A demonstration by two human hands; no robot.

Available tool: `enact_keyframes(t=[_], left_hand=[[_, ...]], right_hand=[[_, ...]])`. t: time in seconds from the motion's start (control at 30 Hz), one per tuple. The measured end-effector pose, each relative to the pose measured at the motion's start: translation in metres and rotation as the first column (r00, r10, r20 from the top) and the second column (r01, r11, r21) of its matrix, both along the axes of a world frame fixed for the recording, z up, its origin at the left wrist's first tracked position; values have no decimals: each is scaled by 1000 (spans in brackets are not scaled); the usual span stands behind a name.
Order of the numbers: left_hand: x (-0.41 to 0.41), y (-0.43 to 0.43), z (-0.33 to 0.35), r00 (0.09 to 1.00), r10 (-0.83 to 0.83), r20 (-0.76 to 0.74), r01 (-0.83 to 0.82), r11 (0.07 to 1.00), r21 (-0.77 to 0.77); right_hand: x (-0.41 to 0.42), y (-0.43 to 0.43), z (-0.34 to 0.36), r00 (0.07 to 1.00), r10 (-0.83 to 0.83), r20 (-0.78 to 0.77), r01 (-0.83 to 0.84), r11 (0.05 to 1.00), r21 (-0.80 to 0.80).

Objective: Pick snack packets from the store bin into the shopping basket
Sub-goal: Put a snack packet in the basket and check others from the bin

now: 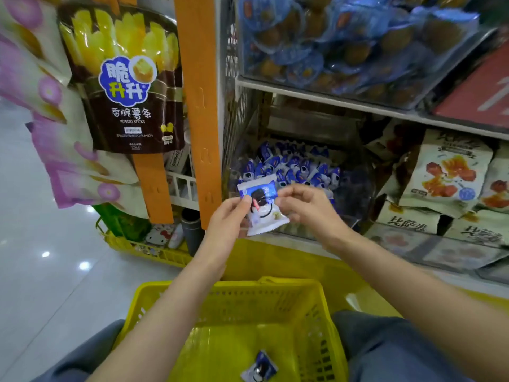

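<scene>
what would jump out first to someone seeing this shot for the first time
Dead centre, both hands pinch a white and blue snack packet, the left hand on its left edge and the right hand on its right. Below them sits a bright yellow shopping basket with one matching packet on its floor. At upper left hangs a big brown potato sticks bag.

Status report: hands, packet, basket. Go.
Left hand and right hand both pinch one snack packet, between bin and yellow basket. Second packet lies in basket. Nothing blocks the drop.
</scene>
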State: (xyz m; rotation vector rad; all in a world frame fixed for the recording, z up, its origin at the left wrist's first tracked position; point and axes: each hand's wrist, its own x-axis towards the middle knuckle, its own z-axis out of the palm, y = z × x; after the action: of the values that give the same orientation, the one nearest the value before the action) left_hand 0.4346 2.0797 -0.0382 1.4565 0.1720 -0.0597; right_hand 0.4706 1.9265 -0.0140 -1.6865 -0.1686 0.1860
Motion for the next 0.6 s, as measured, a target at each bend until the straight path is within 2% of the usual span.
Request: enact_keyframes(t=[0.13,0.27,0.37,0.47,0.6], left_hand=[[-15,2,-19,998,-54,25,52,994,99],[-32,14,-37,986,-163,19,153,954,258],[-40,24,-46,986,-168,-1,163,952,260],[-45,31,-55,995,-98,-25,102,970,220],[-46,33,-68,997,9,-81,5,983,182]], right_hand=[[-27,7,-23,992,76,-105,-79,997,-20],[-40,22,-49,998,40,-53,-46,991,-125],[-44,31,-65,990,95,-108,-106,989,-99],[-46,39,-77,972,143,-185,-162,983,-89],[-49,46,-89,981,152,-120,-170,973,-157]])
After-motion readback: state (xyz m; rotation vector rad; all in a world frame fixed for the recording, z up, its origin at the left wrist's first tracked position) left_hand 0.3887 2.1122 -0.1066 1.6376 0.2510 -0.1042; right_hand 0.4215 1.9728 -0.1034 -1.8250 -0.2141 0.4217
